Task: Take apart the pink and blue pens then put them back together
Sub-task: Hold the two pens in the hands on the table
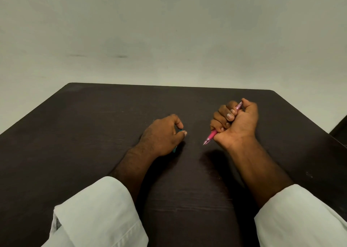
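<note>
- 2 hands are over a dark table (112,115) in the head view, the only view given, each with 1 pen, and pale sleeves (97,213) cover both forearms.
- Right hand (236,122): curled into a fist around the pink pen (213,135). The pen runs through the fist on a slant, with its writing tip poking out below toward the middle of the table and its clear upper end showing above the knuckles. The fist is closed tight, with fingernails facing the camera.
- The pink pen looks whole, with grip and tip in place, so I judge it is either not yet opened or already rebuilt; the picture cannot settle which.
- A full fist would suit holding the barrel firm for twisting, though the other hand is not on it.
- Left hand (161,135): resting low on the table, back up, thumb and forefinger pinched together over the blue pen (175,149). Only a sliver of teal shows at the fingertips and another below the palm, so most of that pen is hidden.
- Whether the blue pen is whole or in pieces cannot be told.
- The 2 hands are apart, with bare table between them, and no loose pen parts are visible.
</note>
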